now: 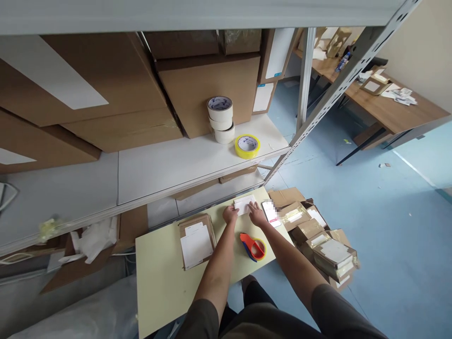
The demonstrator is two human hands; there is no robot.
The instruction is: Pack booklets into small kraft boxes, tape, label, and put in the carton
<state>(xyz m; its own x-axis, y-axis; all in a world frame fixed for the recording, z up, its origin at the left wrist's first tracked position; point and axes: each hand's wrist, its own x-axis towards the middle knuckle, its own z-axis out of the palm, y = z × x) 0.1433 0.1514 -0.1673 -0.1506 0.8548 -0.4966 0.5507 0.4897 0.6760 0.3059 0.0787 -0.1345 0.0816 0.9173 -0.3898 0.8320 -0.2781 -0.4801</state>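
A small stack of white paper slips (243, 203) lies at the far end of the pale yellow table (158, 273). My left hand (230, 214) pinches its left edge between thumb and fingers. Fingers of my right hand (257, 215) rest spread on the slips' right side. Just right of that hand is a phone (271, 214) with its screen lit and partly blurred out. Nearer to me lies a red and blue tape dispenser (253, 246) with a yellow-rimmed roll. Left of my forearm sits a flat cardboard parcel (211, 225) with white papers (197, 247) on top.
A metal shelf (151, 176) above the table holds large cardboard boxes (212, 94), stacked white tape rolls (221, 120) and a yellow tape roll (247, 146). Several taped parcels (318, 240) are piled right of the table. A wooden desk (420, 108) stands farther right.
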